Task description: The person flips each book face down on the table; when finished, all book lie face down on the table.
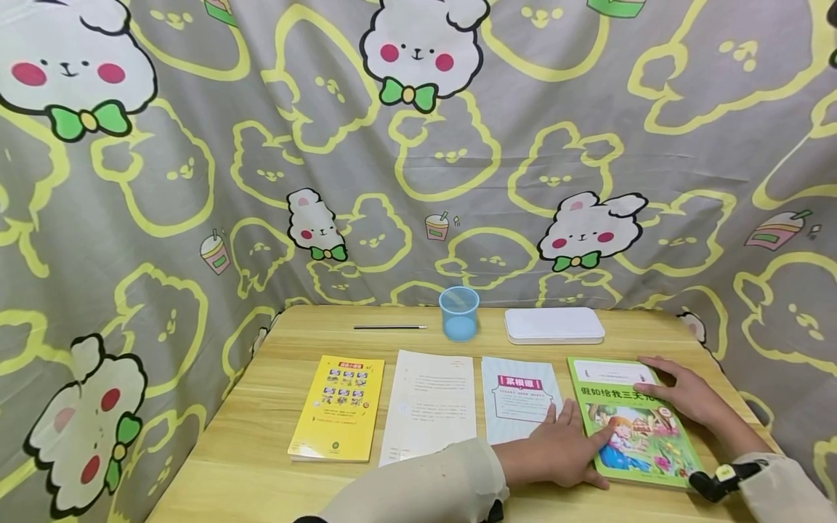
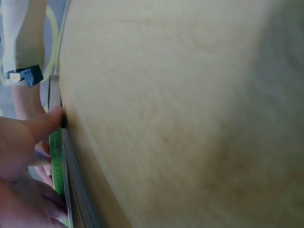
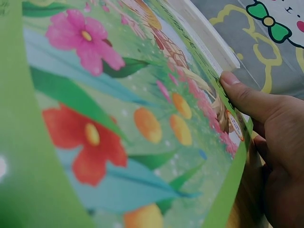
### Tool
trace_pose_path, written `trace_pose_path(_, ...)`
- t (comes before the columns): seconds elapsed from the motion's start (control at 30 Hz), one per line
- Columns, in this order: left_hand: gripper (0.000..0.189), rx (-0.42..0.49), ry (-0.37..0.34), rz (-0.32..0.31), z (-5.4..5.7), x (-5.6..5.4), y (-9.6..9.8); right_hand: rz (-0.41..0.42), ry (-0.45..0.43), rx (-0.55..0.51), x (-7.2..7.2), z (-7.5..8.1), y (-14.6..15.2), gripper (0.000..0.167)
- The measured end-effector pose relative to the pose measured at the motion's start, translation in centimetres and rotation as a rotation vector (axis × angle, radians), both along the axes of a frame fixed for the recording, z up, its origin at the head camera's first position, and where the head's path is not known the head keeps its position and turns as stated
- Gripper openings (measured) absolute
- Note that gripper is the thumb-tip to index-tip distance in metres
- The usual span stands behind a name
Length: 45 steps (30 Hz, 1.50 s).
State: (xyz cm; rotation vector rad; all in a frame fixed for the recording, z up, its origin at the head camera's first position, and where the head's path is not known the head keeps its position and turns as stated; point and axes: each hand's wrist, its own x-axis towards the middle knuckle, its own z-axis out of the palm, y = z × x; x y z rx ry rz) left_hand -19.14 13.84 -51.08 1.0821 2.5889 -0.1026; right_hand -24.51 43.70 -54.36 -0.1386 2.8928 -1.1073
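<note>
A green children's book [image 1: 637, 421] with a picture of a child and flowers lies at the right of the table. My left hand [image 1: 556, 449] holds its lower left edge, the index finger over the cover and the thumb by the bottom corner. The other left fingers spread over the pale blue book [image 1: 516, 392]. At the green book's right side my right hand [image 1: 689, 396] grips the edge. In the right wrist view the right thumb [image 3: 240, 92] lies along the cover's rim, and the fingers are partly hidden behind the edge.
Further left lie a cream book [image 1: 431, 399] and a yellow book [image 1: 340, 407]. Along the back stand a blue mesh cup [image 1: 460, 314] and a white pencil case [image 1: 554, 325], with a thin dark pencil [image 1: 389, 327] left of the cup. A patterned curtain [image 1: 458, 181] hangs behind the table.
</note>
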Motion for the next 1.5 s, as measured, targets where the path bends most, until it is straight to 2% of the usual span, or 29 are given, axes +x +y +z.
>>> trace_pose_path(0.6, 0.082, 0.242, -0.107, 0.024, 0.59, -0.14, -0.23, -0.008, -0.01, 0.013, 0.25, 0.37, 0.03, 0.08)
trace_pose_path(0.9, 0.084, 0.423, -0.146, 0.081, 0.5, -0.2, -0.48, -0.002, 0.005, 0.043, 0.16, 0.18, 0.15, 0.08)
trace_pose_path(1.17, 0.085, 0.575, -0.167, 0.104, 0.94, 0.15, -0.75, 0.0, 0.006, 0.036, 0.19, 0.25, 0.03, 0.079)
trace_pose_path(1.5, 0.083, 0.744, -0.267, 0.157, 0.89, 0.33, -0.59, 0.007, 0.014, 0.044, 0.13, 0.12, 0.14, 0.08)
